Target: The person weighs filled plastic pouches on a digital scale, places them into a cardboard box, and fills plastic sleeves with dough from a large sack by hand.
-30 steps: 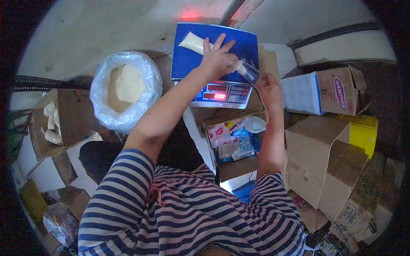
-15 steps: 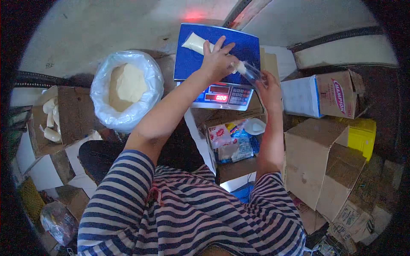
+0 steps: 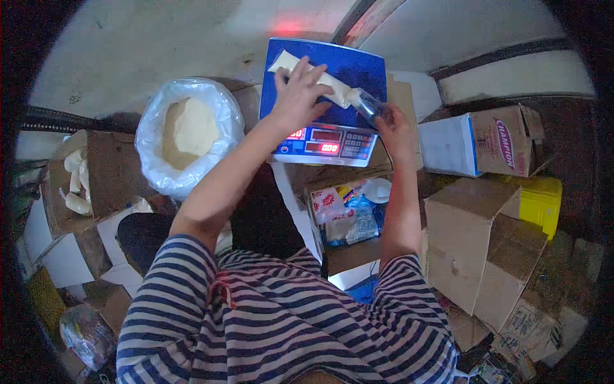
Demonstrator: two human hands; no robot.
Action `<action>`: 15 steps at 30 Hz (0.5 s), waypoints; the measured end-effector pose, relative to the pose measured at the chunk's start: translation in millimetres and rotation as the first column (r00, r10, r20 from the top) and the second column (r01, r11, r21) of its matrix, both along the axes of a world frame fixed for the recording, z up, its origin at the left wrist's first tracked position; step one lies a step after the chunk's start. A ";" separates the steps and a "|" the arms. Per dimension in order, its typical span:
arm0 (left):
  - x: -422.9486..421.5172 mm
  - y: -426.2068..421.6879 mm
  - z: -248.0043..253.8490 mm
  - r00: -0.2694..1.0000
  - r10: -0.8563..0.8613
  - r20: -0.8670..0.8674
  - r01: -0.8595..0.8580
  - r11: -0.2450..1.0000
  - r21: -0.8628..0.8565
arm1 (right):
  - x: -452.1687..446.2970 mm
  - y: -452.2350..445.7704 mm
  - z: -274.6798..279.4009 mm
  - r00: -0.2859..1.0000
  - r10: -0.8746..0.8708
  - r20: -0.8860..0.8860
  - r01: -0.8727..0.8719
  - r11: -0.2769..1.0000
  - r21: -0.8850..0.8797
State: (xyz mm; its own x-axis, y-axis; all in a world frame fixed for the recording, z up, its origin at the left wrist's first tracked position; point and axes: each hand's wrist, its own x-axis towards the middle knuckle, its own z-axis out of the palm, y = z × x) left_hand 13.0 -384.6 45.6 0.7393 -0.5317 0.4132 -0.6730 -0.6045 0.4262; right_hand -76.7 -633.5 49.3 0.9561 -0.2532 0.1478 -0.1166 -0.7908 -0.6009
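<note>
A long, narrow clear plastic bag [image 3: 330, 85] packed with pale powder lies slantwise on the blue plate of a digital scale [image 3: 364, 64]. My left hand [image 3: 299, 99] rests over the filled part, its fingers spread and touching the bag. At the unfilled end, my right hand [image 3: 394, 128] pinches the loose clear plastic near the plate's right edge. A red display on the scale reads 0.00. Left of the scale stands a big clear sack [image 3: 192, 131] of the same pale powder, its mouth folded open.
Filled bags [image 3: 78, 182] lie in a cardboard box [image 3: 115, 169] at far left. Below the scale, an open box holds plastic packets [image 3: 358, 221] and a white bowl [image 3: 378, 190]. More cartons [image 3: 460, 224], a Champion box [image 3: 505, 141] and a yellow container [image 3: 542, 205] stand at right.
My left hand has slid left along the bag toward its filled end, fingers spread. My right hand has lowered slightly, still pinching the unfilled end. The bag has shifted a little.
</note>
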 end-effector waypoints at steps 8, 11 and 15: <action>-38.6 103.0 13.5 0.991 0.046 -0.127 -0.036 0.996 0.079 | -6.5 -8.3 -13.4 0.993 -0.031 -0.112 0.066 0.944 0.323; -64.9 160.1 2.9 0.985 0.109 -0.134 -0.090 0.985 0.145 | -8.0 -5.3 -10.8 0.997 -0.030 -0.067 0.054 0.922 0.384; -109.4 242.4 15.5 0.958 0.222 -0.183 -0.170 0.950 0.260 | -8.0 -1.9 -1.7 0.993 -0.076 -0.091 0.109 0.893 0.437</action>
